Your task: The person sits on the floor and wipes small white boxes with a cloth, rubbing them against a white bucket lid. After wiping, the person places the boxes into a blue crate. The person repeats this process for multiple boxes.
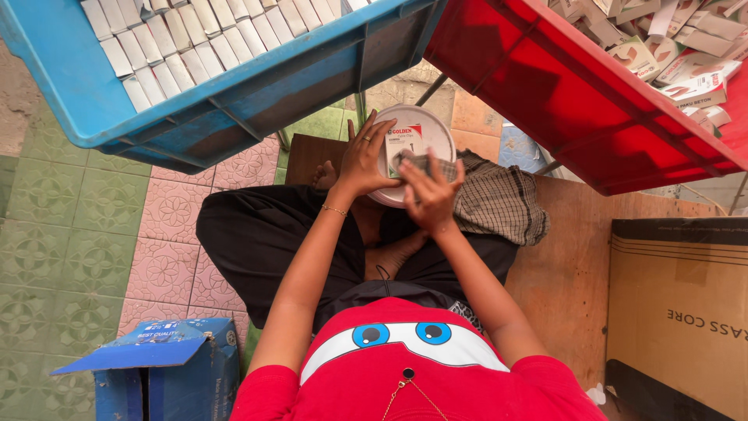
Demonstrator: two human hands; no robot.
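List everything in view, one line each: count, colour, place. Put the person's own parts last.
blue crate: one, blue, top left, packed with rows of white boxes.
red crate: one, red, top right, holding loose small cartons.
bowl: one, white, round, centre, in front of the lap.
small box: one, white and red, over the bowl, gripped by the left hand.
checked cloth: one, brown-grey, right of the bowl.
blue carton: one, blue, flap open, bottom left.
cardboard box: one, brown, bottom right.
left hand: holds the small box.
right hand: fingers on the box's near end.
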